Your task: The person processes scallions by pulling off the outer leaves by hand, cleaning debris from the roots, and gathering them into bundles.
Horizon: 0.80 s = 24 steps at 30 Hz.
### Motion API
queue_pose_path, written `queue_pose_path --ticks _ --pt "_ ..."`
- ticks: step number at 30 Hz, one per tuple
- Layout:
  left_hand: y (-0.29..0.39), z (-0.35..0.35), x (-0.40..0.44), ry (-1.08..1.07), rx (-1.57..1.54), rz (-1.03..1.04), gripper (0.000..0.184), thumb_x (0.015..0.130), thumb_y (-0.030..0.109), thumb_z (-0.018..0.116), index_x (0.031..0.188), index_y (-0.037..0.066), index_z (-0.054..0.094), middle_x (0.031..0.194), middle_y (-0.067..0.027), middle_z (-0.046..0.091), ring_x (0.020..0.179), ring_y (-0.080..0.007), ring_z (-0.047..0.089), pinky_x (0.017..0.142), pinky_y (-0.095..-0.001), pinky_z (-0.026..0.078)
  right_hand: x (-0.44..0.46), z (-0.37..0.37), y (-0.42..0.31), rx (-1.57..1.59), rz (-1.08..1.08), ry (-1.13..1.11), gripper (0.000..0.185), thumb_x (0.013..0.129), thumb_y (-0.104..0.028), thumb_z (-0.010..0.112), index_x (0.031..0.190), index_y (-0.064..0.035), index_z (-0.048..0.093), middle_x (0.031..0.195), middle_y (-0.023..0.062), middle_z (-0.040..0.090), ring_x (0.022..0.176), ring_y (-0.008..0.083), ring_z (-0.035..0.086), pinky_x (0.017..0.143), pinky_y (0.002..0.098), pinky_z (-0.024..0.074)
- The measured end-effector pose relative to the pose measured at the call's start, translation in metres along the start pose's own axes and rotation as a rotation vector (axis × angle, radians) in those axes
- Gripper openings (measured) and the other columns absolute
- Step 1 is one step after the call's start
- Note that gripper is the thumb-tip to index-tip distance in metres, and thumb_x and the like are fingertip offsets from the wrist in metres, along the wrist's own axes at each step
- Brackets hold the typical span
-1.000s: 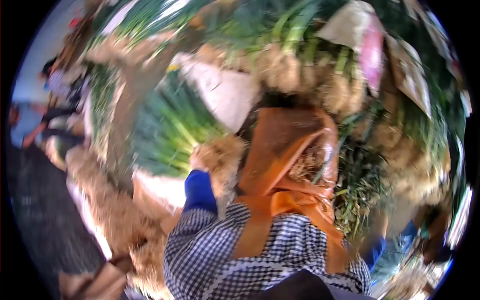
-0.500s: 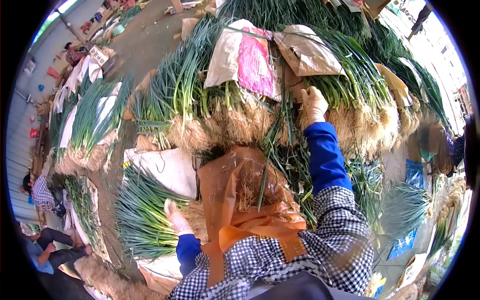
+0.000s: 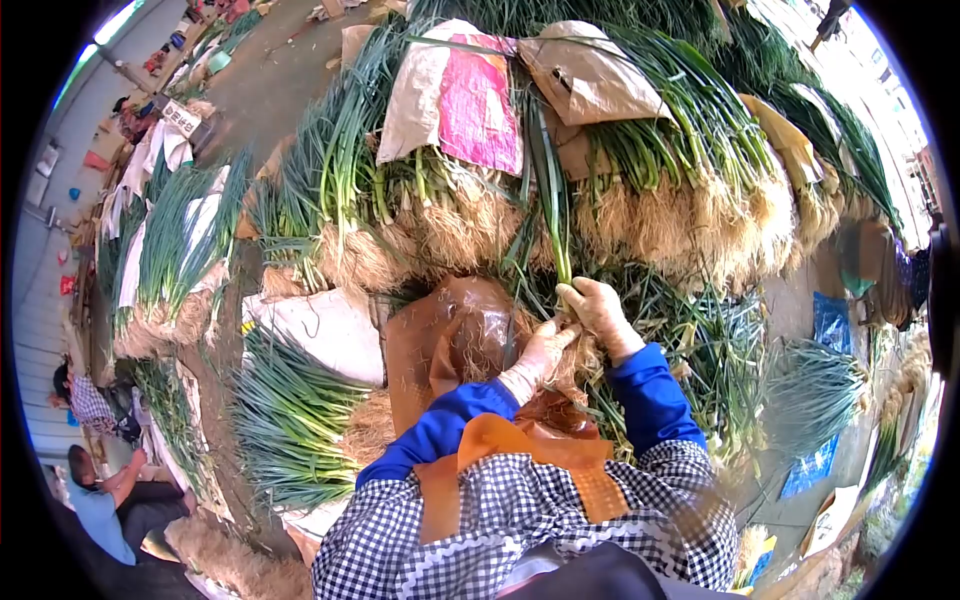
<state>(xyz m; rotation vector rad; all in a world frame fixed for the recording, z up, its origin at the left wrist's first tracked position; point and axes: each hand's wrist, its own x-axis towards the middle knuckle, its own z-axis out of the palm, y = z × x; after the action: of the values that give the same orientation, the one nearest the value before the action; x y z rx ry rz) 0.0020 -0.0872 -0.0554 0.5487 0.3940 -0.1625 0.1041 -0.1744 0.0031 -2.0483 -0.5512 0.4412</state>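
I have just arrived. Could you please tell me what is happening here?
A person in a black-and-white checked smock is handling green onions. The right hand grips the pale stem of a slim, long-leaved green onion bunch, whose leaves point away; the left hand is at its root end, its exact grip hard to see. A fuller green bunch with tan roots lies to the left, next to a whitish cloth-like sack. Ahead is a row of rooted onions.
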Motion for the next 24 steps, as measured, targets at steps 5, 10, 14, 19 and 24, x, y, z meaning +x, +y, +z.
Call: queue_pose_path --ticks 5,10,14,19,24 --pt "0.019 0.005 -0.010 0.243 0.042 -0.014 0.026 0.089 0.015 0.053 0.113 0.004 0.050 0.092 -0.0079 0.058 0.073 -0.0167 0.057 0.061 -0.0276 0.051 -0.041 0.013 -0.001 0.002 -0.195 0.078 0.017 0.083 -0.022 0.061 0.078 -0.0051 0.064 0.066 0.0115 0.058 0.057 0.0234 0.058 0.054 0.0315 0.0463" --pt "0.040 -0.015 -0.012 -0.048 -0.089 -0.027 0.028 0.093 0.013 0.046 0.117 -0.001 0.049 0.067 0.0016 0.047 0.054 -0.0085 0.047 0.048 -0.0197 0.042 -0.092 -0.075 0.059 -0.301 0.392 -0.326 0.030 0.083 -0.032 0.060 0.098 -0.0061 0.065 0.083 0.0079 0.067 0.075 0.0245 0.064 0.067 0.0336 0.0494" --pt "0.041 -0.005 -0.032 -0.055 -0.220 -0.150 0.023 0.093 0.015 0.047 0.108 -0.001 0.053 0.066 -0.0025 0.049 0.053 -0.0107 0.048 0.046 -0.0194 0.042 -0.053 -0.067 0.039 -0.641 0.301 -0.445 0.048 0.085 -0.045 0.053 0.110 -0.0049 0.061 0.104 0.0141 0.064 0.094 0.0245 0.062 0.082 0.0348 0.0479" --pt "0.030 0.000 -0.039 -0.460 -0.540 -0.336 0.029 0.093 0.023 0.041 0.103 -0.001 0.054 0.070 -0.0058 0.055 0.056 -0.0158 0.052 0.049 -0.0296 0.046 0.037 0.015 0.024 0.793 0.102 -0.325 0.037 0.097 -0.036 0.040 0.098 -0.0056 0.061 0.065 -0.0064 0.044 0.056 0.0050 0.036 0.052 0.0201 0.0316" --pt "0.018 -0.015 -0.030 0.264 -0.163 -0.048 0.017 0.092 0.021 0.048 0.098 0.008 0.057 0.083 -0.0018 0.060 0.069 -0.0131 0.057 0.054 -0.0238 0.045 0.061 0.083 0.023 0.936 0.121 0.174 0.032 0.091 -0.034 0.053 0.072 -0.0092 0.061 0.059 -0.0071 0.045 0.053 0.0041 0.037 0.050 0.0201 0.0301"
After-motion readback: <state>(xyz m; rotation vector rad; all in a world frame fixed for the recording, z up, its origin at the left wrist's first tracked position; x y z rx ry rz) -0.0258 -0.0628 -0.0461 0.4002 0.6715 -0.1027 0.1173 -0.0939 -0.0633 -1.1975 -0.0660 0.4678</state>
